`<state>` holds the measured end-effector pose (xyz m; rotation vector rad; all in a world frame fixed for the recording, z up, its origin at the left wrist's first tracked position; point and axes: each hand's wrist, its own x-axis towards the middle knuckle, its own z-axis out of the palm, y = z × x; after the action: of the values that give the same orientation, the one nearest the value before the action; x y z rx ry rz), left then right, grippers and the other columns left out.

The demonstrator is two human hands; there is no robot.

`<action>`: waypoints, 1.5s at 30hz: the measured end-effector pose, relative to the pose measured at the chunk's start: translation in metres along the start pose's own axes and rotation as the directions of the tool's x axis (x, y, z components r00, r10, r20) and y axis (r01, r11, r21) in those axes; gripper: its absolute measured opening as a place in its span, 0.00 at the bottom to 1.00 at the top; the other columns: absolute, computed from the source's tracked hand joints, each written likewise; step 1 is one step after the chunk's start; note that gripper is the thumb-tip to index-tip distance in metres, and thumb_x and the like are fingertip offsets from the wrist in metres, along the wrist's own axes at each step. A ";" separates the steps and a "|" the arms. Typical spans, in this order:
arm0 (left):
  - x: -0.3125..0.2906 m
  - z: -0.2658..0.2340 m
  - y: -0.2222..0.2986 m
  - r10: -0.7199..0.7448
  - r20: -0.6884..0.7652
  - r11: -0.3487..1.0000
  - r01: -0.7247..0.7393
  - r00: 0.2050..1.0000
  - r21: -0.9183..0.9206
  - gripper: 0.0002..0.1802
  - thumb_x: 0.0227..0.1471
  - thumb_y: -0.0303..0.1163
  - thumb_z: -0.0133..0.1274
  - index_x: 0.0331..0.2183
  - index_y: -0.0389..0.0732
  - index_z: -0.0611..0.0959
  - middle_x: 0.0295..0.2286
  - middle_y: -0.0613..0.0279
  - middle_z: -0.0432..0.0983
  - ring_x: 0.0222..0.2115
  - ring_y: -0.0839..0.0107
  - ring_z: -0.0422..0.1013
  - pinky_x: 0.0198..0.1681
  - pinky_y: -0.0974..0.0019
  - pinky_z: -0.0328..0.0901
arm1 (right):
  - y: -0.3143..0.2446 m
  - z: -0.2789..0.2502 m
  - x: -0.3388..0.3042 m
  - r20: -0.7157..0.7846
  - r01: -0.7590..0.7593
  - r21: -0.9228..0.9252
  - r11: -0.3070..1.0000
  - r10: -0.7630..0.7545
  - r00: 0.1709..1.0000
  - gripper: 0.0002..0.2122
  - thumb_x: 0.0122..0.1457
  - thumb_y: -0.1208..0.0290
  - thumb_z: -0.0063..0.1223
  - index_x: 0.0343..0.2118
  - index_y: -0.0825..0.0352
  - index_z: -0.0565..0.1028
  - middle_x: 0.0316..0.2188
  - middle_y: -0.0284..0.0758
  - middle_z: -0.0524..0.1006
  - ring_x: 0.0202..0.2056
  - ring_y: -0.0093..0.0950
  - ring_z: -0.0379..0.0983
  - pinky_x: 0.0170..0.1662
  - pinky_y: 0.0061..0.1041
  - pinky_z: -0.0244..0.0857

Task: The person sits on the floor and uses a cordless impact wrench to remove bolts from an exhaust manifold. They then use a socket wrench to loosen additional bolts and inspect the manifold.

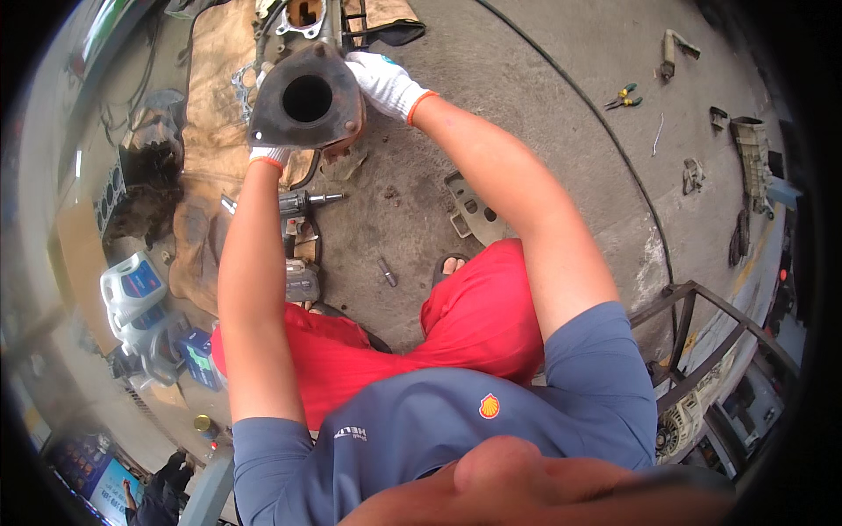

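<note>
Held up in front of me is a dark, rusty metal exhaust part (279,98) with a rounded triangular flange and a large round hole facing me. My left hand (270,155), in a white knitted glove with an orange cuff, grips it from the left and below. Most of that hand is hidden behind the flange. My right hand (386,85), gloved the same way, is closed on the part's right side, its fingertips partly out of sight. Just beyond the part lies a metal gasket (284,24). An air ratchet or similar grey tool (303,203) lies below my left wrist.
Brown cardboard (210,61) covers the floor at left, with a cylinder head gasket (110,197) beside it. White jugs (132,285) stand at near left. A black hose (605,131) crosses the concrete at right, past pliers (624,98). A metal frame (693,324) stands at near right.
</note>
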<state>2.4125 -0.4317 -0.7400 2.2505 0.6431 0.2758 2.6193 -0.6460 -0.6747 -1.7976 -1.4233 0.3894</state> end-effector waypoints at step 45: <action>0.005 0.017 0.029 0.019 -0.151 0.999 -0.026 0.988 -0.045 0.30 0.62 0.42 0.57 0.60 0.43 0.70 0.56 0.56 0.69 0.59 0.58 0.63 0.64 0.57 0.53 | 0.008 0.017 -0.026 -0.146 0.122 -0.052 0.991 -0.129 0.981 0.14 0.59 0.78 0.52 0.49 0.64 0.75 0.44 0.45 0.76 0.47 0.48 0.76 0.50 0.39 0.73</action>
<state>2.4332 -0.4564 -0.7305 2.2080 0.6836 0.4705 2.6045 -0.6634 -0.6972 -1.7223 -1.4398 0.1564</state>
